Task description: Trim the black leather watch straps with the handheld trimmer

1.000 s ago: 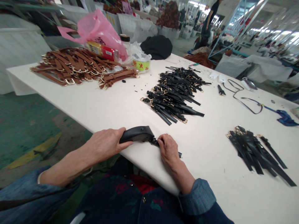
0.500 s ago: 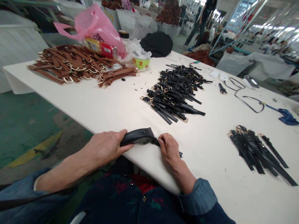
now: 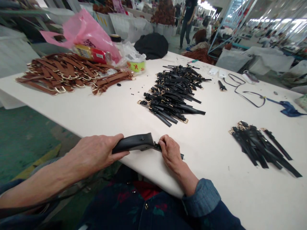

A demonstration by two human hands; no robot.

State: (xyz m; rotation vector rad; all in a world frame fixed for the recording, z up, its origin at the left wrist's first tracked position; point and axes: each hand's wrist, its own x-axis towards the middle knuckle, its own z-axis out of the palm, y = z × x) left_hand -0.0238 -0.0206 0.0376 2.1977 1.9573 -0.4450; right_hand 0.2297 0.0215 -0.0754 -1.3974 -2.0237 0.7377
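Note:
My left hand is wrapped round a black hand tool shaped like an electric hair clipper, with a small switch on its side. The tool's wide front end points right, close against the end of a black strap. Pinched in the fingers of my right hand is that strap; its other end sticks out past the palm, low over the table. The middle of the strap is hidden by my fingers. Beyond my hands lies a heap of black buckled straps. A smaller bunch of black straps lies to the right.
The white table spreads in front of me. Brown buckled straps are heaped at the far left, near a pink plastic bag and a black cloth item. A thin cord lies at the right. A person stands beyond.
The view has shifted slightly, so most table items appear farther left. Both hands keep their holds on the tool and the strap. The person in the background has changed position.

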